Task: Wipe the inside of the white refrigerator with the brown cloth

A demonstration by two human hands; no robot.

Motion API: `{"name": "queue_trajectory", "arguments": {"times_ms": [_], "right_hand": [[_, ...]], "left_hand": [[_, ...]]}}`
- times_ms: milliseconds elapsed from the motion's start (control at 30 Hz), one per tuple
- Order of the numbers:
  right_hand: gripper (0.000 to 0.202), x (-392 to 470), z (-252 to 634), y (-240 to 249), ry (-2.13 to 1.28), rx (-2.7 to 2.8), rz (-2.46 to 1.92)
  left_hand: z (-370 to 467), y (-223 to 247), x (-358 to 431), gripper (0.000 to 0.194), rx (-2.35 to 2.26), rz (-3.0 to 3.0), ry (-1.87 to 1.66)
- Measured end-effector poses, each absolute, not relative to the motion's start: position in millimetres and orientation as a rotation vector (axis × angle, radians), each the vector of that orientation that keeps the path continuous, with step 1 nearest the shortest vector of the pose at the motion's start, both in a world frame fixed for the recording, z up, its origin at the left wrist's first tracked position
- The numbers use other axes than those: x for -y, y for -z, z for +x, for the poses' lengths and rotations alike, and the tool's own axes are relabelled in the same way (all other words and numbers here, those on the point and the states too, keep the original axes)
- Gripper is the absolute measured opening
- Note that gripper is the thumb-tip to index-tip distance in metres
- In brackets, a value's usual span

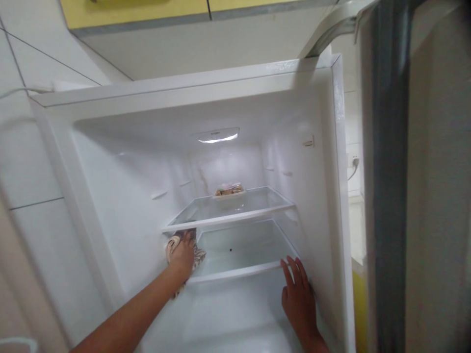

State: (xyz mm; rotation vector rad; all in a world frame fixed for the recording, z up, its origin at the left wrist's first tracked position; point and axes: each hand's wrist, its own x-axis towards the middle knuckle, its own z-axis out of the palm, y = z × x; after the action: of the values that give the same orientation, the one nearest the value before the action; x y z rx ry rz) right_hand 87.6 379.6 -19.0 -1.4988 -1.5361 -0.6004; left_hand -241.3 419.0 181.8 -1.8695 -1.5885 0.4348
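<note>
Inside the open refrigerator, my left hand point(183, 255) is closed on a brown-and-cream patterned cloth point(199, 257). It presses the cloth at the left wall, just above the left end of the lower glass shelf point(243, 245) and under the front edge of the upper glass shelf point(239, 210). Part of the cloth hangs below the lower shelf's edge. My right hand point(300, 299) rests its outstretched fingertips on the right front corner of the lower shelf, its thumb apart. A small dark speck point(230, 250) lies on that shelf.
A tray of wrapped food point(230, 190) sits at the back of the upper shelf. The refrigerator door point(390, 176) stands open on the right. Above are yellow cabinets point(140, 12). A lamp point(219, 136) glows at the top inside. A wall socket with a plug point(355, 161) shows behind.
</note>
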Motion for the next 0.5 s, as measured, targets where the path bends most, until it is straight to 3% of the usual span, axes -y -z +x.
{"name": "queue_trajectory", "arguments": {"times_ms": [133, 333, 500], "right_hand": [[0.075, -386.0, 87.9, 26.1, 0.621, 1.503, -1.464], [0.070, -397.6, 85.0, 36.6, 0.646, 1.458, -1.421], [0.065, -406.9, 82.0, 41.6, 0.688, 1.405, -1.390]], "left_hand": [[-240.0, -178.9, -447.8, 0.050, 1.658, -1.823, -0.163], [-241.3, -171.6, -505.4, 0.062, 1.728, -1.821, -0.034], [-243.2, -170.0, -541.5, 0.058, 1.799, -1.784, 0.096]]}}
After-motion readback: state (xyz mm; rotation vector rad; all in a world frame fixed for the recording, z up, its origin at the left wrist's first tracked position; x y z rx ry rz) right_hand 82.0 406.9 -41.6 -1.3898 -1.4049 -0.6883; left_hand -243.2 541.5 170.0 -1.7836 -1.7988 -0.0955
